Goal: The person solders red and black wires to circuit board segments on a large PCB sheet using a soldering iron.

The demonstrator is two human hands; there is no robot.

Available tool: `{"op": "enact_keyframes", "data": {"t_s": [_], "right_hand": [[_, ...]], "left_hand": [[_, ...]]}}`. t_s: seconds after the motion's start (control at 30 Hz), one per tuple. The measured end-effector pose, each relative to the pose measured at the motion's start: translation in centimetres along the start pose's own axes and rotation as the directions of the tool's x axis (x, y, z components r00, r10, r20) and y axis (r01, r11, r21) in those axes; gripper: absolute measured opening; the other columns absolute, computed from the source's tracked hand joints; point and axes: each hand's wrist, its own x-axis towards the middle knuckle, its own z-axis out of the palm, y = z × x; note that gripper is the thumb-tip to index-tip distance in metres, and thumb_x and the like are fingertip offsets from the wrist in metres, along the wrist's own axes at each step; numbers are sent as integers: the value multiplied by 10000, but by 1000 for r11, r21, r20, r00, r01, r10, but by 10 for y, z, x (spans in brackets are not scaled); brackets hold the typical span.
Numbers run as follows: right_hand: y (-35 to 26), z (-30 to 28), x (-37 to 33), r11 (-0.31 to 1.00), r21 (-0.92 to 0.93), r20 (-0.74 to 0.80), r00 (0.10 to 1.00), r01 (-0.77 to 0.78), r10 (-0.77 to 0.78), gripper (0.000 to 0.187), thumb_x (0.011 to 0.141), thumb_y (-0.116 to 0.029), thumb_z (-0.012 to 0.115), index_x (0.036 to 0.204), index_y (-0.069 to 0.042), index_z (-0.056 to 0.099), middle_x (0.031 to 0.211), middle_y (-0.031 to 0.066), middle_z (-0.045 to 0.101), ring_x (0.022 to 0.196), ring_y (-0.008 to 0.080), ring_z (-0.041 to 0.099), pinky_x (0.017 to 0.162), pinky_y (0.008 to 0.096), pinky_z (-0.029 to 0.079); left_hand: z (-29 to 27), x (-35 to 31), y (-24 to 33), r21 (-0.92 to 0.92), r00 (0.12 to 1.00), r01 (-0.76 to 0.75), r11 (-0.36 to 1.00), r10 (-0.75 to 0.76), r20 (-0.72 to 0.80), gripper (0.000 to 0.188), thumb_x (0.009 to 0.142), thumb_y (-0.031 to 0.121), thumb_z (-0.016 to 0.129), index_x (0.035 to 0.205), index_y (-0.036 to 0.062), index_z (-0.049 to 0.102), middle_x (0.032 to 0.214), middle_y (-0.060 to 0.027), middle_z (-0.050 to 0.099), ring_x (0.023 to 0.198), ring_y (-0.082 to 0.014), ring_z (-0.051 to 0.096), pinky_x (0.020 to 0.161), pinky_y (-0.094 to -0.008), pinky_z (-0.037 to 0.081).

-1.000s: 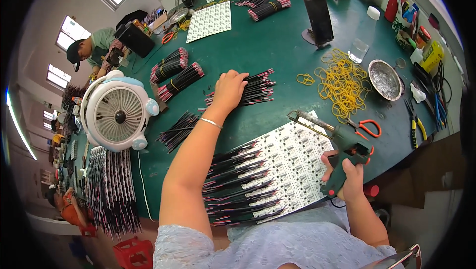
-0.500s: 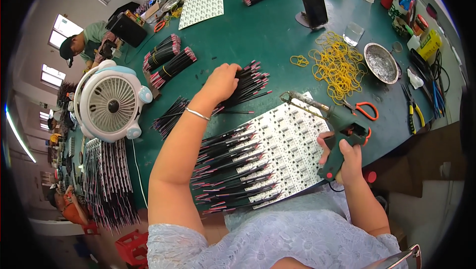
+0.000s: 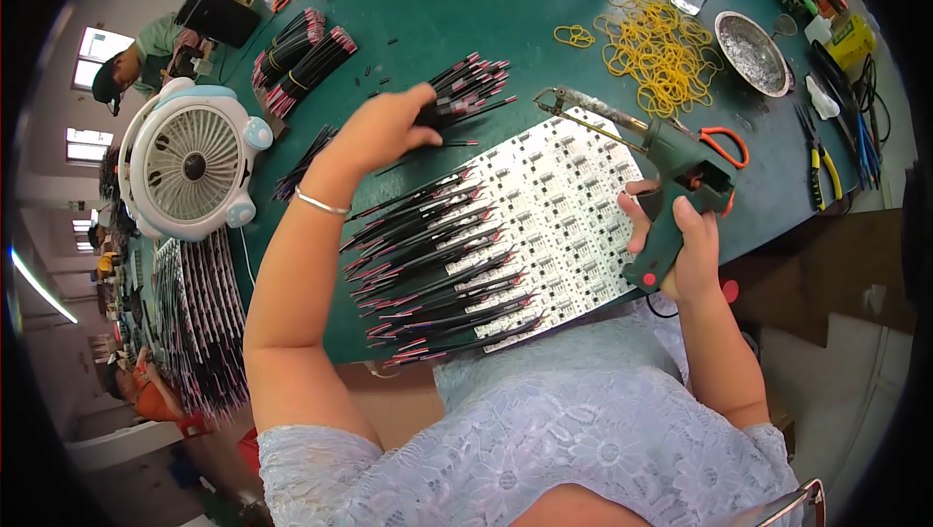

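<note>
My right hand [image 3: 690, 245] grips the dark green handle of a soldering gun [image 3: 666, 221], its metal tip pointing to the far left above a white circuit board panel [image 3: 569, 206]. The thumb wraps the handle. Rows of black wires [image 3: 428, 264] with pinkish-red ends lie over the panel's left part and stick out past its edge. Beyond the panel my left hand [image 3: 384, 128] is at a loose pile of black wires [image 3: 471, 89], thumb and forefinger apart. Its other fingers are partly hidden. A single wire [image 3: 457, 144] lies close to the thumb.
Yellow rubber bands [image 3: 656, 51], a metal bowl [image 3: 753, 52] and orange-handled pliers [image 3: 724, 146] lie beyond the gun. Yellow-black cutters [image 3: 818, 162] are at the right. At the left stand a fan [image 3: 192, 167] and banded wire bundles [image 3: 316, 65]. A co-worker [image 3: 146, 65] sits at the far left.
My left hand has drawn back a little from the wire pile, and its thumb and forefinger have spread. The right hand still holds the soldering gun over the panel. The view has shifted.
</note>
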Motion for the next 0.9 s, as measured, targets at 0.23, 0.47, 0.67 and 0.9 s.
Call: {"op": "enact_keyframes", "data": {"t_s": [0.23,0.47,0.67,0.9], "right_hand": [[1,3,-1,1000,-21,14,1000,-16,16,452,905,-267,513,1222,43,423,1050,217,591,547,201,598,812,352,542],[0,0,-4,1000,-25,-1,1000,-9,9,400,919,-245,498,1216,13,423,1070,232,580,551,204,597,870,379,518],[4,-2,-1,999,-36,33,999,-5,6,417,927,-265,496,1235,8,427,1095,231,569,600,216,609,860,375,513],[6,-2,-3,1000,24,-67,998,11,-10,444,911,-255,519,1224,38,405,1081,249,560,539,214,582,860,372,515]], "left_hand": [[14,14,-24,47,979,70,996,-60,-194,284,848,287,636,939,44,519,868,-183,631,835,-392,593,675,-466,455],[-5,-37,-25,-417,566,-200,886,-243,-788,168,936,194,575,915,33,534,745,-35,562,640,-160,527,598,-265,420],[35,-116,-37,-593,329,-538,599,-499,-802,83,966,101,504,976,22,529,774,-21,513,721,-92,494,682,-253,434],[36,-131,-15,-749,290,-526,403,-743,-604,331,954,93,524,1263,-24,509,1018,-85,641,922,-134,579,843,-265,443]]}}
